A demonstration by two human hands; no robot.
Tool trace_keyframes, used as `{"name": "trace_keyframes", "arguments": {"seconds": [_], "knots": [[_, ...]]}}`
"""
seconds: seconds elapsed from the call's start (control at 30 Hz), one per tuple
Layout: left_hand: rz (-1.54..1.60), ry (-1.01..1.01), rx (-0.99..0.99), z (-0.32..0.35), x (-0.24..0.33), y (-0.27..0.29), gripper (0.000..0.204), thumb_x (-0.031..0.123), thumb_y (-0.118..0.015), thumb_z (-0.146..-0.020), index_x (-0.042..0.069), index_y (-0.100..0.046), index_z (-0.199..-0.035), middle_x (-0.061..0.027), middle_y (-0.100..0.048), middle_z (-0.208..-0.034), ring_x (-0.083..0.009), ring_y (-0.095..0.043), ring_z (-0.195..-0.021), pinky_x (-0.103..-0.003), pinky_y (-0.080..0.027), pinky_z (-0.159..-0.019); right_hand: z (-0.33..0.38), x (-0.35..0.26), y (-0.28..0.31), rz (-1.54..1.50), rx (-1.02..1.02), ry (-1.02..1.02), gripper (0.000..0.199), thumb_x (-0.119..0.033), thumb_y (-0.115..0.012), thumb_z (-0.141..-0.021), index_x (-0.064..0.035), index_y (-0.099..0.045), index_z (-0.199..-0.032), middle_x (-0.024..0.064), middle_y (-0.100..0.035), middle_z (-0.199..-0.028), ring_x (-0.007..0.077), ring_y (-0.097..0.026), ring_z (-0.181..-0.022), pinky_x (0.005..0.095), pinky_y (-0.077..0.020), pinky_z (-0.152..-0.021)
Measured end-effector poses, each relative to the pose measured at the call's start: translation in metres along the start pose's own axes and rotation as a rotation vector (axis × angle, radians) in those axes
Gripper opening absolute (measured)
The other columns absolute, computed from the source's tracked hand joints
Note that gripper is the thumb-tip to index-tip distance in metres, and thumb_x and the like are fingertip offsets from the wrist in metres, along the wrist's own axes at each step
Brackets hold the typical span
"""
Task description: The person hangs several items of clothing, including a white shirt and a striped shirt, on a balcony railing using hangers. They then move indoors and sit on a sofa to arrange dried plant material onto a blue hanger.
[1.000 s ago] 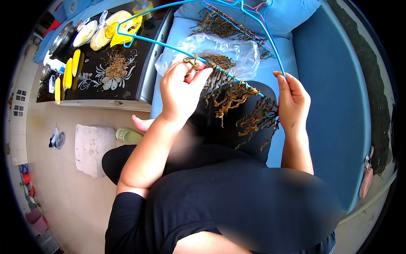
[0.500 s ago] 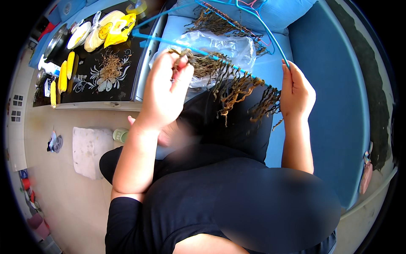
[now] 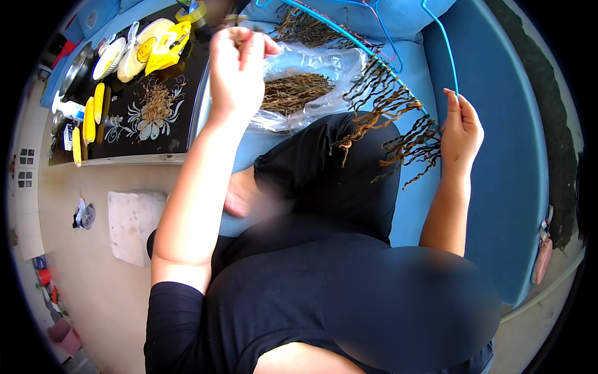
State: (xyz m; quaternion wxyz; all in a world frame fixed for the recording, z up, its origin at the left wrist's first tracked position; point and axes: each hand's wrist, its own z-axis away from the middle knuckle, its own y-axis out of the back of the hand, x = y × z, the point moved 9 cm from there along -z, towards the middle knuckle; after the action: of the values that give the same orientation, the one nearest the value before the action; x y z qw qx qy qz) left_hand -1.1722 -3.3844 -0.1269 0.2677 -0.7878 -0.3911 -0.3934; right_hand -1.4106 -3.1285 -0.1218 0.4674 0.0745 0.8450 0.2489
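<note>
My right hand (image 3: 463, 134) is closed round one end of a light-blue clothes hanger (image 3: 451, 53), holding it up over the sofa. Dark brown, crinkled dried strips (image 3: 414, 146) drape from the hanger's lower bar in a row, hanging above my bent leg. Away from the hanger, near the table's edge, my left hand (image 3: 237, 78) is raised with fingers pinched together. Blurred brown bits, seemingly dried strips, show at its fingertips. Below and between the hands, an opened clear plastic bag (image 3: 349, 65) lies on the sofa with a heap of dried strips (image 3: 296, 92) in it.
Beyond the bag, another pile of strips (image 3: 305, 28) lies by more hangers. The dark table (image 3: 128, 93) at left holds brown scraps (image 3: 157, 103), corn cobs (image 3: 89, 120), a yellow bag (image 3: 168, 47), a plate (image 3: 110, 57) and tape (image 3: 196, 11). A pale block (image 3: 131, 218) stands on the floor.
My left hand has moved away from the hanger, up and to the left, uncovering the heap in the bag. The right hand has shifted slightly right, and the hanger's bar now slants more steeply.
</note>
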Motion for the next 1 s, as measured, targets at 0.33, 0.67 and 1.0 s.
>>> {"name": "trace_keyframes", "arguments": {"seconds": [0.33, 0.67, 1.0], "knots": [[-1.319, 0.174, -0.876, 0.047, -0.136, -0.035, 0.022, 0.007, -0.063, -0.071, 0.006, -0.059, -0.093, -0.0086, -0.058, -0.100, -0.0285, -0.055, -0.096, -0.036, -0.045, -0.082, 0.002, 0.014, 0.012, -0.111, 0.014, -0.039, 0.020, -0.020, -0.056, -0.088, -0.0037, -0.065, -0.095, -0.0052, -0.047, -0.057, 0.0004, -0.037, -0.046, 0.0161, -0.0289, -0.041], [-1.067, -0.147, -0.885, 0.098, -0.120, -0.031, 0.017, 0.014, -0.064, -0.070, 0.010, -0.061, -0.087, -0.0060, -0.057, -0.097, -0.0246, -0.052, -0.098, -0.037, -0.043, -0.081, -0.001, 0.014, 0.002, -0.186, 0.007, -0.008, 0.018, -0.016, -0.056, -0.088, -0.0016, -0.065, -0.094, -0.0013, -0.060, -0.071, 0.0006, -0.041, -0.047, 0.0147, -0.0333, -0.042], [-1.590, 0.303, -0.753, 0.047, -0.149, -0.006, 0.029, 0.029, -0.058, -0.081, 0.008, -0.059, -0.101, -0.0117, -0.043, -0.129, -0.0308, -0.034, -0.124, -0.058, -0.025, -0.097, 0.003, 0.015, 0.003, -0.140, -0.034, -0.039, 0.018, -0.016, -0.056, -0.088, -0.0014, -0.064, -0.094, -0.0018, -0.057, -0.066, 0.0004, -0.040, -0.047, 0.0151, -0.0322, -0.042]]}}
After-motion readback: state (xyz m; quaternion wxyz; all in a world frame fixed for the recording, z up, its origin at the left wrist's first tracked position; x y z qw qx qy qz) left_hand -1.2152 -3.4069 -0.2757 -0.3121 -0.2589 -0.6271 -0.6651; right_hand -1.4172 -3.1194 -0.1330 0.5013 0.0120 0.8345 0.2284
